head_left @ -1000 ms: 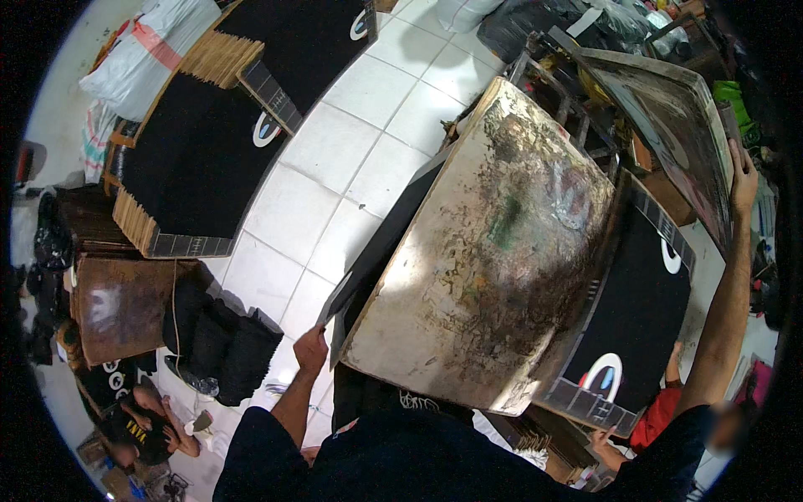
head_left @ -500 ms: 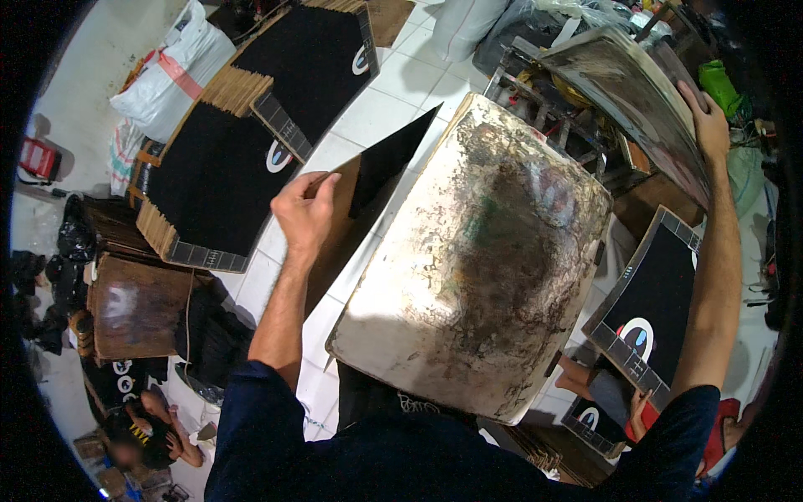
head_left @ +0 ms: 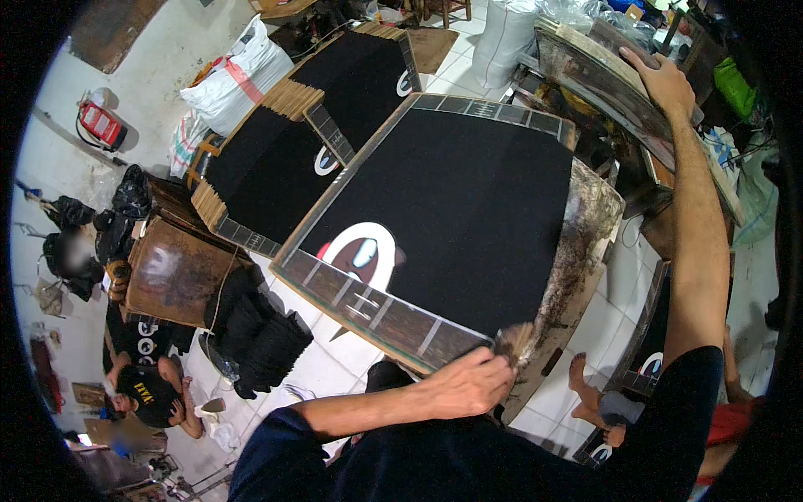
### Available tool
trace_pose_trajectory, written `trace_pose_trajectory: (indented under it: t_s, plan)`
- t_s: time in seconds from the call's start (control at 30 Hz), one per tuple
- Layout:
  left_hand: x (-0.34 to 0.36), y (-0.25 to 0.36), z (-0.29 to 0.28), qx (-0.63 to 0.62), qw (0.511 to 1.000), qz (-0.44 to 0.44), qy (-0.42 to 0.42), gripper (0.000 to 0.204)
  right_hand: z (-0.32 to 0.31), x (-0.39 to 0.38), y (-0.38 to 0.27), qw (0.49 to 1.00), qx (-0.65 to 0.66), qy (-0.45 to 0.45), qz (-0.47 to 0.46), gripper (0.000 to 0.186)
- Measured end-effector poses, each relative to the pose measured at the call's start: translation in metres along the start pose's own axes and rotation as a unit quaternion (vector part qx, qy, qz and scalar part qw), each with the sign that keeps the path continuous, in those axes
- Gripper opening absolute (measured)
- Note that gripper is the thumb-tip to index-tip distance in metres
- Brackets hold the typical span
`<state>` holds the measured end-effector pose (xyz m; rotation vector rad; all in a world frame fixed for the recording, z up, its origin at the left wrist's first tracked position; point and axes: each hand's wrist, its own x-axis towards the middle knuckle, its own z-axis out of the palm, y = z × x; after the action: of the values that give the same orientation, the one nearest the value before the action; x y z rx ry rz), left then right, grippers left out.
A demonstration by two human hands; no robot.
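Note:
A flat board covered in black cloth (head_left: 452,201) lies on the stained pad (head_left: 590,209). Brown strips with pale lines run along its near and far ends, and a white oval print sits near its near edge. My left hand (head_left: 468,383) is closed at the board's near right corner, where a small brown patch is blurred. With my arm stretched out, my right hand (head_left: 665,88) is closed round the edge of a raised, stained plate (head_left: 611,92), which tilts up at the far right. Its fingertips are partly hidden.
Stacked black-covered boards (head_left: 276,167) stand at the left, by a white sack (head_left: 238,79). A brown box (head_left: 176,272) and dark cloth (head_left: 259,339) are nearer. One person (head_left: 155,393) sits at the lower left; another person's legs (head_left: 590,393) show at right.
The board has come from the left onto the pad, covering most of it. My left hand has moved from the far left to the board's near right corner. My right hand stays on the raised plate.

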<state>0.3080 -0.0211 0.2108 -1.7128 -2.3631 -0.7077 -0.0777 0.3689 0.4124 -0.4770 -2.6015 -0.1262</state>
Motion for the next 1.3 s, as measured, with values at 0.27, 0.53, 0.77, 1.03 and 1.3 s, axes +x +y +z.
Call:
trace_pose_trajectory:
  t_s: [0.27,0.53,0.77,1.03,1.3]
  plan:
    - [-0.02,-0.011,0.153,-0.023,0.997,0.043,-0.065,0.051,-0.007,-0.008,-0.004,1.0,0.001,0.0,0.007,0.111]
    - [-0.211,-0.291,0.034,0.206,0.663,-0.712,0.105,0.068,-0.01,-0.018,-0.007,0.999,0.005,-0.03,0.013,0.109]
    - [-0.249,-0.312,-0.032,0.016,0.695,-0.7,0.166,0.064,-0.022,-0.032,-0.023,0.997,0.05,0.049,0.032,0.084]
    - [-0.257,-0.251,-0.033,-0.231,0.69,-0.619,0.296,0.044,-0.028,-0.05,-0.033,0.994,0.085,0.059,0.042,0.082]
    - [-0.218,-0.242,0.082,-0.295,0.644,-0.671,0.217,0.039,-0.03,-0.049,-0.035,0.995,0.074,0.055,0.042,0.084]
